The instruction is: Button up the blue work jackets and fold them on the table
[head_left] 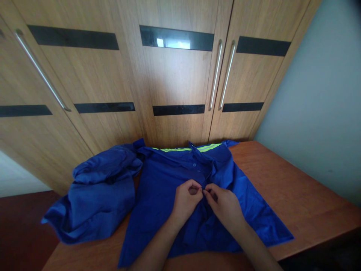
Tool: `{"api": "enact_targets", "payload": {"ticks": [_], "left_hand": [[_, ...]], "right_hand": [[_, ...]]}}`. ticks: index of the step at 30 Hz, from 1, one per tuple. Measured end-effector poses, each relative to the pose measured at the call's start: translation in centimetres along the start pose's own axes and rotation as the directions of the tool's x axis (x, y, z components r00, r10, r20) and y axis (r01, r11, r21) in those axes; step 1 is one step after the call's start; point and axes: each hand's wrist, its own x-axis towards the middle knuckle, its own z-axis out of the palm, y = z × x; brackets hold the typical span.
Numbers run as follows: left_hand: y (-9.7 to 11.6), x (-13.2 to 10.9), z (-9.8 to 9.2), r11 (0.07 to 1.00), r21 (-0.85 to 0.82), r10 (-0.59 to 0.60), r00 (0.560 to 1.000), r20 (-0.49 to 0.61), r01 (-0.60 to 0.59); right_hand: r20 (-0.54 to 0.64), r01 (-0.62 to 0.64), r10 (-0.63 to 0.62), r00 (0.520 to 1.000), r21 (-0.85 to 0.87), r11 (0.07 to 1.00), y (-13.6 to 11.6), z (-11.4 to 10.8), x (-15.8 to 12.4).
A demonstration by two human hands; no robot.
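A blue polo shirt (160, 195) with a yellow-green stripe at the shoulders lies front side up on the wooden table (296, 195), collar toward the wardrobe. My left hand (186, 201) and my right hand (224, 205) meet at the lower end of its button placket. Both are closed in a pinch on the placket cloth, fingertips almost touching. Two buttons show above my hands. What exactly sits between the fingertips is too small to make out.
A second blue garment (98, 192) lies crumpled at the table's left end, partly hanging over the edge. Wooden wardrobe doors (175, 86) with long metal handles stand right behind the table. A pale wall (324, 113) runs along the right.
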Motion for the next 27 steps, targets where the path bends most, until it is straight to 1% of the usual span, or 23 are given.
{"api": "enact_targets", "payload": {"ticks": [4, 6, 7, 9, 11, 13, 14, 15, 16, 17, 18, 20, 21, 22, 24, 27], "left_hand": [[-0.2, 0.1, 0.0, 0.998, -0.063, -0.019, 1.000, -0.009, 0.018], [-0.3, 0.2, 0.1, 0.991, -0.130, -0.038, 0.999, -0.008, 0.036], [-0.4, 0.2, 0.1, 0.985, -0.165, -0.048, 0.999, -0.010, 0.046], [-0.4, 0.3, 0.2, 0.971, -0.231, -0.069, 0.998, -0.012, 0.065], [-0.3, 0.3, 0.3, 0.961, -0.269, -0.074, 0.997, -0.009, 0.069], [-0.2, 0.3, 0.3, 0.966, -0.256, -0.051, 0.999, -0.010, 0.046], [-0.2, 0.2, 0.3, 0.973, -0.228, -0.033, 0.999, -0.016, 0.028], [-0.2, 0.2, 0.2, 0.982, -0.189, -0.014, 1.000, -0.025, 0.009], [-0.2, 0.2, 0.1, 0.989, -0.144, 0.003, 0.999, -0.032, -0.008], [-0.2, 0.2, 0.1, 0.995, -0.098, 0.016, 0.999, -0.031, -0.019], [-0.3, 0.2, 0.0, 0.998, -0.053, 0.026, 0.999, -0.019, -0.027], [-0.5, 0.2, -0.1, 0.999, 0.037, 0.036, 0.998, 0.049, -0.038], [-0.6, 0.1, -0.1, 0.996, 0.082, 0.038, 0.994, 0.100, -0.046], [-0.7, 0.0, -0.1, 0.990, 0.130, 0.038, 0.987, 0.153, -0.059], [-0.8, -0.3, 0.0, 0.970, 0.224, 0.039, 0.969, 0.244, -0.095], [-0.7, -0.8, 0.2, 0.933, 0.329, 0.026, 0.938, 0.347, -0.147]], "right_hand": [[-0.017, 0.064, -0.066, 0.998, -0.112, 0.992, -0.2, -0.3, 0.3], [-0.057, 0.092, -0.099, 0.993, -0.116, 0.989, -0.2, -0.3, 0.3], [-0.087, 0.091, -0.099, 0.991, -0.088, 0.992, -0.3, -0.3, 0.3], [-0.138, 0.058, -0.050, 0.989, 0.057, 0.997, -0.4, -0.1, 0.5], [-0.140, -0.010, 0.052, 0.989, 0.283, 0.959, -0.5, 0.3, 0.8], [-0.076, -0.094, 0.150, 0.986, 0.489, 0.867, -0.5, 0.7, 1.3], [-0.030, -0.129, 0.176, 0.984, 0.557, 0.821, -0.5, 0.8, 1.5], [0.015, -0.156, 0.184, 0.983, 0.595, 0.789, -0.4, 0.8, 1.6], [0.053, -0.171, 0.175, 0.983, 0.604, 0.778, -0.2, 0.8, 1.7], [0.081, -0.173, 0.155, 0.985, 0.583, 0.794, 0.0, 0.7, 1.7], [0.098, -0.161, 0.129, 0.987, 0.530, 0.833, 0.2, 0.4, 1.7], [0.106, -0.119, 0.088, 0.990, 0.328, 0.937, 0.7, -0.1, 1.6], [0.097, -0.099, 0.081, 0.992, 0.202, 0.974, 0.9, -0.4, 1.5], [0.083, -0.088, 0.081, 0.993, 0.085, 0.992, 1.1, -0.6, 1.6], [0.041, -0.102, 0.105, 0.994, -0.074, 0.992, 1.2, -0.7, 1.8], [0.004, -0.184, 0.188, 0.982, -0.186, 0.965, 1.4, -0.3, 2.8]]}}
